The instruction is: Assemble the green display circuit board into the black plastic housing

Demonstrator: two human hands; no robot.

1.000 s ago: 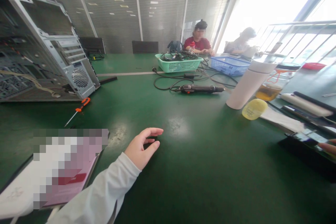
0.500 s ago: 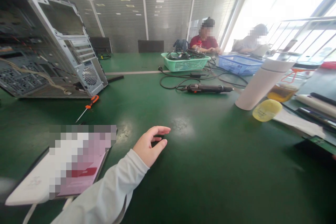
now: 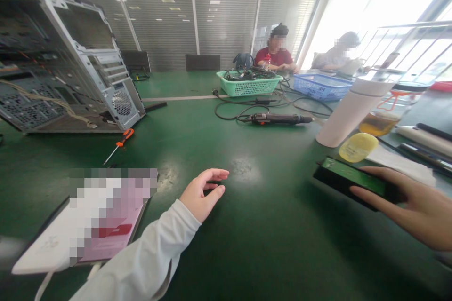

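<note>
My left hand (image 3: 204, 196) rests on the green table, its fingers loosely curved and apart, holding nothing. To the right, my right hand (image 3: 413, 207) grips a black box-shaped part with a green circuit board (image 3: 356, 176) on its upper face. Thumb in front and fingers behind, it holds the part tilted above the table. Beside my left sleeve lie a phone or tablet and a white slab (image 3: 45, 244), partly blurred out. An orange-handled screwdriver (image 3: 123, 140) lies beyond them.
An open computer case (image 3: 95, 70) stands at the left. A corded electric screwdriver (image 3: 278, 119) lies mid-table before a green basket of cables (image 3: 247, 87) and a blue basket (image 3: 321, 88). A white tumbler (image 3: 348, 113) and yellow case (image 3: 358, 147) stand right. Two people sit beyond.
My right hand has come into view from the right, bringing the black part with the green circuit board inward. My left hand has stayed where it was.
</note>
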